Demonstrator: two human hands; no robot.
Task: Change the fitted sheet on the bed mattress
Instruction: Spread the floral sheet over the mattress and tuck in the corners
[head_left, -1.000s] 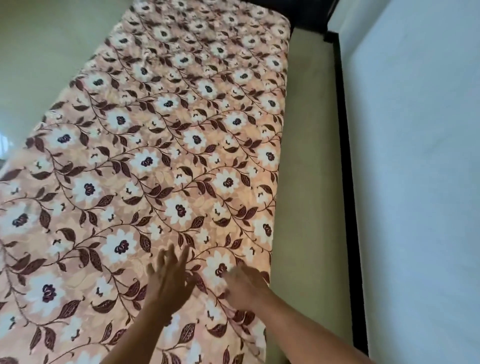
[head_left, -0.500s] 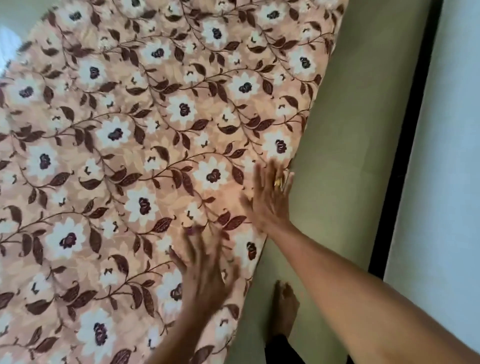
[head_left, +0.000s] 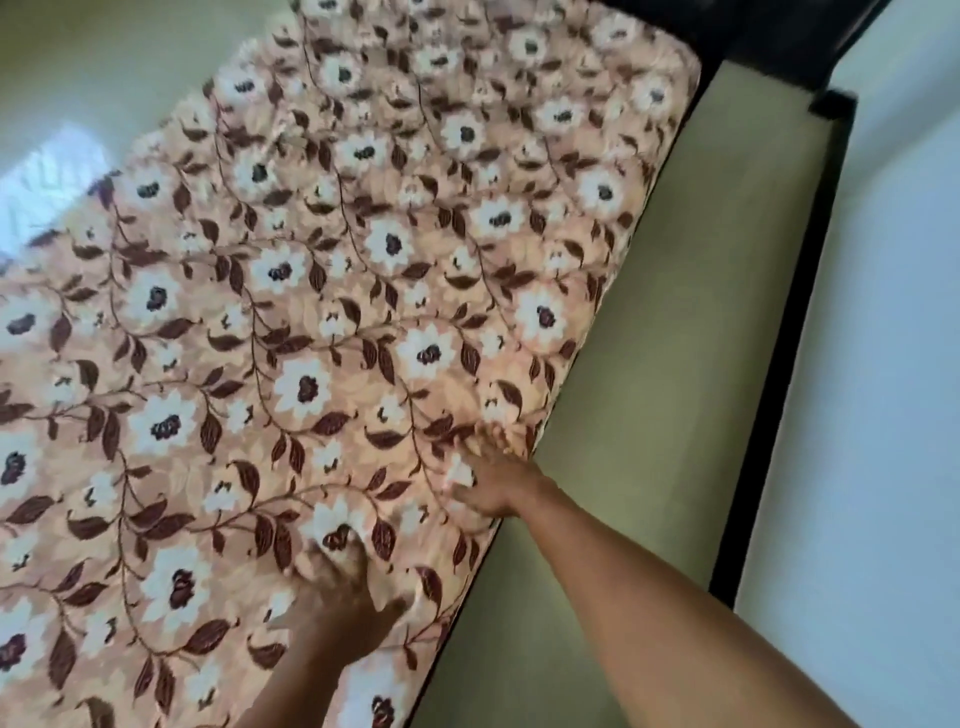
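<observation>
A peach fitted sheet (head_left: 363, 291) with white flowers and brown leaves covers the mattress, stretched smooth across its top. My right hand (head_left: 491, 475) lies flat with spread fingers on the sheet close to the mattress's right edge. My left hand (head_left: 345, 592) presses flat on the sheet lower down, a little in from that same edge. Neither hand holds any fabric.
A pale green floor strip (head_left: 649, 364) runs along the mattress's right side. Beyond it stand a dark skirting band (head_left: 779, 364) and a light wall (head_left: 883, 364). A dark object (head_left: 769, 36) sits past the mattress's far right corner. More floor (head_left: 78, 78) lies to the left.
The view swung, showing more of the bed. Both hands stay flat on the sheet, still spaced along its right edge; the foot on the floor is out of view.
</observation>
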